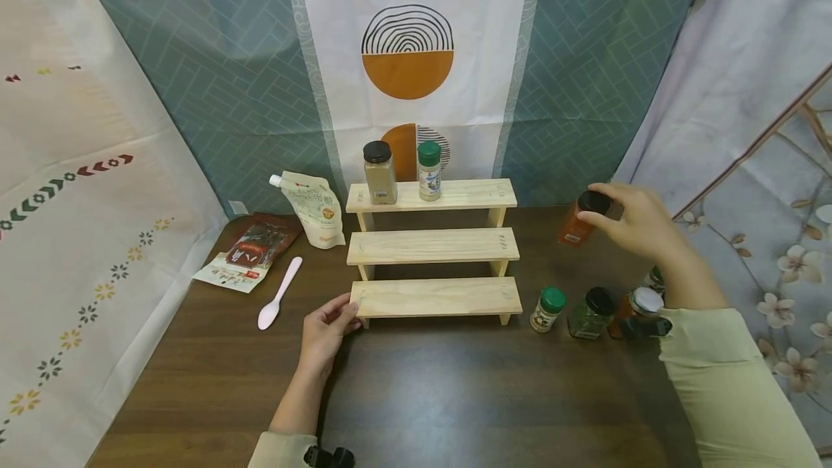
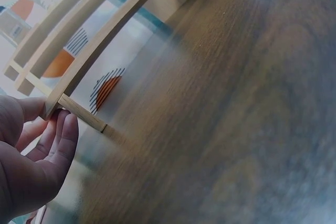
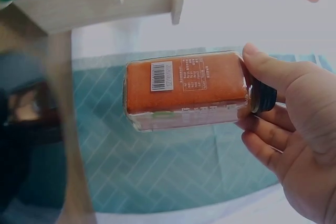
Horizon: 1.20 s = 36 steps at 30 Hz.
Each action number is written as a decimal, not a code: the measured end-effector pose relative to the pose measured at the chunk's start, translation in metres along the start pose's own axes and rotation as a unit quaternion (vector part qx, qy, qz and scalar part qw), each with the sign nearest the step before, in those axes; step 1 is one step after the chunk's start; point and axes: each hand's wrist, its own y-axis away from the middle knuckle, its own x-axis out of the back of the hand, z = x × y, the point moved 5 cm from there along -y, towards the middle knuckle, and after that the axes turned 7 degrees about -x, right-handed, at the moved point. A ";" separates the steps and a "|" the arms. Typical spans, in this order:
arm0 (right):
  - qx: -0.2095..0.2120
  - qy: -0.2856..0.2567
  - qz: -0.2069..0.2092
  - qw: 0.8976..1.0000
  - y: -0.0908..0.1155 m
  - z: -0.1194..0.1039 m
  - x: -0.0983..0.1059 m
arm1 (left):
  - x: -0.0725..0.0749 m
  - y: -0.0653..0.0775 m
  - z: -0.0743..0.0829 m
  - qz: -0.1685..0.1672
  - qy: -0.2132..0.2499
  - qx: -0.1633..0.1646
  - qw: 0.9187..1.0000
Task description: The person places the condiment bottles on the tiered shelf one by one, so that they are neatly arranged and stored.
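Note:
My left hand (image 1: 321,335) pinches the left end of the lowest step of a three-step wooden rack (image 1: 435,297). In the left wrist view, the thumb and fingers meet around that board end. My right hand (image 1: 643,222) grips a spice jar (image 3: 184,85) of orange-red powder near its black cap (image 3: 265,96). Held at the right of the rack, the jar shows a barcode label in the right wrist view. On the top step stand a black-capped jar of tan powder (image 1: 381,180) and a green-capped shaker (image 1: 430,178).
Right of the rack stand a green-capped shaker (image 1: 544,313), a black-capped jar of green flakes (image 1: 590,318) and a white-capped jar (image 1: 643,300); another is partly behind my forearm. Left lie a pink spoon (image 1: 281,295), a red-and-white packet (image 1: 250,255) and a spouted pouch (image 1: 315,211).

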 end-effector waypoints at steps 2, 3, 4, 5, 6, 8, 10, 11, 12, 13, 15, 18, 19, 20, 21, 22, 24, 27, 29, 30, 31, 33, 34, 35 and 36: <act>0.017 0.005 0.014 1.000 -0.005 -0.007 0.001 | 0.000 0.000 0.000 0.003 0.000 -0.001 1.000; 0.022 0.005 0.019 1.000 -0.008 -0.011 0.002 | 0.000 0.000 0.000 0.004 0.000 -0.002 1.000; 0.031 0.004 0.023 0.999 -0.010 -0.014 0.002 | 0.000 0.000 0.001 0.005 0.001 -0.003 1.000; 0.035 0.004 0.026 0.999 -0.013 -0.017 0.002 | 0.000 0.000 0.001 0.006 0.002 -0.003 1.000; 0.037 0.002 0.027 0.999 -0.015 -0.021 0.002 | 0.000 0.000 0.001 0.006 0.002 -0.002 1.000; 0.041 -0.001 0.027 0.999 -0.021 -0.027 0.002 | 0.000 0.000 0.001 0.006 0.003 -0.002 1.000; 0.045 -0.013 0.024 0.999 -0.026 -0.033 0.001 | 0.000 0.000 0.001 0.006 0.004 -0.001 1.000; 0.045 -0.018 0.022 0.999 -0.029 -0.035 0.001 | 0.000 0.001 0.001 0.005 0.004 0.000 1.000; 0.048 -0.023 0.022 0.998 -0.031 -0.038 0.001 | 0.000 0.001 0.001 0.004 0.003 0.000 1.000; 0.052 -0.026 0.023 0.998 -0.034 -0.041 0.001 | -0.001 0.001 0.001 0.004 0.002 0.001 1.000; 0.064 -0.029 0.029 0.997 -0.039 -0.047 0.003 | -0.001 0.001 0.001 0.004 0.001 0.002 1.000; 0.077 -0.029 0.042 0.996 -0.047 -0.056 0.006 | -0.001 0.002 0.002 0.005 -0.001 0.002 1.000; 0.079 -0.029 0.043 0.996 -0.050 -0.058 0.007 | 0.000 0.002 0.002 0.005 -0.001 0.002 1.000; 0.080 -0.029 0.044 0.995 -0.053 -0.061 0.008 | 0.000 0.002 0.003 0.005 -0.001 0.001 1.000; 0.079 -0.030 0.044 0.995 -0.056 -0.063 0.009 | 0.000 0.002 0.003 0.006 -0.001 0.001 1.000; 0.079 -0.031 0.044 0.995 -0.058 -0.065 0.009 | 0.000 0.002 0.003 0.005 -0.002 0.000 1.000; 0.077 -0.034 0.040 0.996 -0.063 -0.068 0.011 | 0.000 0.002 0.004 0.005 -0.001 -0.001 1.000; 0.077 -0.037 0.030 0.996 -0.069 -0.075 0.011 | -0.001 0.001 0.003 0.006 0.000 0.000 1.000; 0.076 -0.043 0.020 0.996 -0.073 -0.079 0.010 | 0.000 0.001 0.003 0.006 -0.001 0.000 1.000; 0.075 -0.045 0.015 0.996 -0.075 -0.082 0.009 | 0.000 0.001 0.003 0.007 -0.002 -0.001 1.000; 0.076 -0.046 0.011 0.996 -0.077 -0.084 0.007 | 0.000 0.001 0.002 0.008 -0.002 0.000 1.000; 0.074 -0.051 0.001 0.996 -0.082 -0.088 0.004 | 0.001 0.001 0.002 0.009 -0.003 -0.002 1.000; 0.074 -0.053 -0.003 0.996 -0.084 -0.090 0.002 | 0.001 0.001 0.002 0.009 -0.005 -0.003 1.000; 0.074 -0.053 -0.007 0.996 -0.086 -0.092 -0.001 | 0.001 0.000 0.002 0.009 -0.004 -0.004 1.000; 0.075 -0.054 -0.010 0.996 -0.088 -0.093 -0.003 | 0.000 0.000 0.001 0.009 -0.005 -0.004 1.000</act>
